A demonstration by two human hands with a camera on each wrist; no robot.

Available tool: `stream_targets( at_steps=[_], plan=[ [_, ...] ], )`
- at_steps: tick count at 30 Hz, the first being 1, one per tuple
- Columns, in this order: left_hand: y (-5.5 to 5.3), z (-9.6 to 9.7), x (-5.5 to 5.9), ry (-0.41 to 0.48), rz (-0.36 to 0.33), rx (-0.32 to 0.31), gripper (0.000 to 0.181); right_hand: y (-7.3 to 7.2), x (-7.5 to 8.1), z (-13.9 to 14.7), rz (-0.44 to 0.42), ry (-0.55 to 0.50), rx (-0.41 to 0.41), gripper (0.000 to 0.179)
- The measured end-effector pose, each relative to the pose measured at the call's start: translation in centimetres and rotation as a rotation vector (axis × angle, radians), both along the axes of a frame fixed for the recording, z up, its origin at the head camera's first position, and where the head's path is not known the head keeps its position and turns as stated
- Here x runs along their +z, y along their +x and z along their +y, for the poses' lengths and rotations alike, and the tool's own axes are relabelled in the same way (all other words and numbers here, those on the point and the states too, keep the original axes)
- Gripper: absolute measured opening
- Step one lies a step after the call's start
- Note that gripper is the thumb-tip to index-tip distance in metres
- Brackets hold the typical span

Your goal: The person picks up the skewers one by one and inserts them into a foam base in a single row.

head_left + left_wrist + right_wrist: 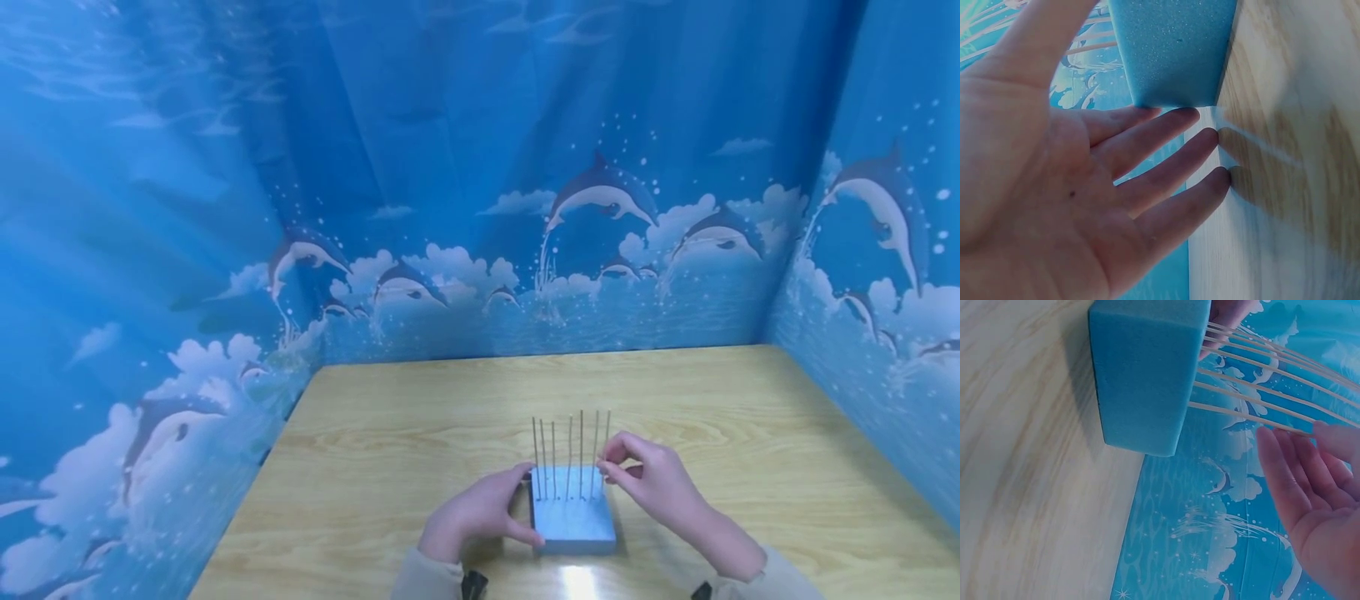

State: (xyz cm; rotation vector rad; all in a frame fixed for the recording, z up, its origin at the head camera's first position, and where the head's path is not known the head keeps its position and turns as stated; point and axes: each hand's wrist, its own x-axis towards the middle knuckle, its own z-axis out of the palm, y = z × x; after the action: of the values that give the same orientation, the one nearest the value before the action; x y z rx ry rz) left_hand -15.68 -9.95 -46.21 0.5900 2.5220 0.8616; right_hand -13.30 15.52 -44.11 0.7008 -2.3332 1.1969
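A light blue foam block [573, 527] lies on the table, with several thin wooden sticks [581, 446] standing in a row along its top. My left hand [483, 510] holds the block at its left side, thumb at the front corner and fingers toward the back. In the left wrist view its index and middle fingertips are right at the block's edge. With thumb and fingertips, my right hand [660, 483] pinches the rightmost stick [1241, 415], whose lower end meets the block. In the right wrist view the sticks' far ends run out of frame.
The wood-grain table [420, 408] carries the block near its front edge. Blue curtains [450, 167] printed with dolphins and clouds hang behind it and along both sides.
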Motion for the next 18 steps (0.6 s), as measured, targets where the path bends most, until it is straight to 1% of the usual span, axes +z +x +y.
stream_targets(
  at_steps=[4,10,13,16,18],
  plan=[
    [-0.1,0.0,0.0,-0.007,-0.005,-0.004,0.115,0.0,0.1,0.0,0.013,0.032,-0.010,0.026],
    [0.1,-0.1,0.1,-0.027,-0.004,-0.016,0.118,0.2,0.3,0.2,-0.020,0.063,-0.020,0.027],
    [0.2,-0.1,0.1,-0.023,0.000,-0.022,0.120,0.2,0.5,0.5,-0.033,0.091,-0.014,0.024],
    [0.1,0.0,0.2,-0.018,0.002,-0.026,0.122,0.4,1.0,1.0,-0.080,0.170,-0.033,0.025],
    [0.0,0.0,0.1,-0.012,-0.003,-0.028,0.124,0.6,1.5,1.6,-0.137,0.250,-0.060,0.032]
  ],
)
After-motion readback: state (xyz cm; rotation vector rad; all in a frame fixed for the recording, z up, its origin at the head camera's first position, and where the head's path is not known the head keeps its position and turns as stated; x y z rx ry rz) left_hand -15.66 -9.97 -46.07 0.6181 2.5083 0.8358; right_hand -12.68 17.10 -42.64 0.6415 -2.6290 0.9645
